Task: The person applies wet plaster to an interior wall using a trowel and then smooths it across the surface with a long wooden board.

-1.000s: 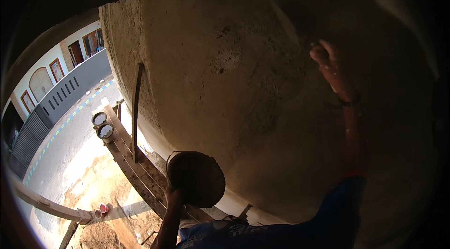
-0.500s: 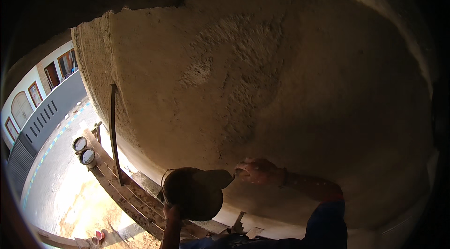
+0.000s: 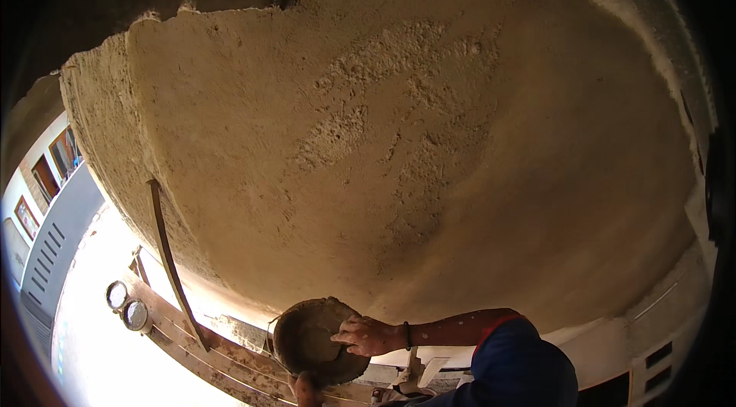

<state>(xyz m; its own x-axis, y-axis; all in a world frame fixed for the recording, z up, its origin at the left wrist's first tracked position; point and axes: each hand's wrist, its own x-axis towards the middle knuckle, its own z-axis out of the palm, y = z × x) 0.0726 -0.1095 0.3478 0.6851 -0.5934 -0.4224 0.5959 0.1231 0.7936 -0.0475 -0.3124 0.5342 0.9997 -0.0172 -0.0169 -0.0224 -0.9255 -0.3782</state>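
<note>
My left hand (image 3: pixel 305 389) is closed on the near edge of a dark bucket (image 3: pixel 286 334), which is tilted so that its mouth faces me. Grey-brown mortar (image 3: pixel 316 339) lies inside. Over the mouth, my right hand (image 3: pixel 372 336) has its fingers curled round the trowel's handle; the blade is hard to make out against the mortar. Beyond both hands rises a plastered wall (image 3: pixel 253 123), mostly smooth, with a rough patch of fresh mortar (image 3: pixel 383 54) at its upper middle.
Scaffold planks (image 3: pixel 230 372) run below the wall at the left. Two pails (image 3: pixel 136 315) of pale material stand at their far end. A wooden strip (image 3: pixel 169 254) leans against the wall. A grey fence (image 3: pixel 54 231) stands outside at far left.
My right hand has moved left and down with the trowel, from beside the bucket to inside its mouth. My left hand still holds the bucket. The view has shifted.
</note>
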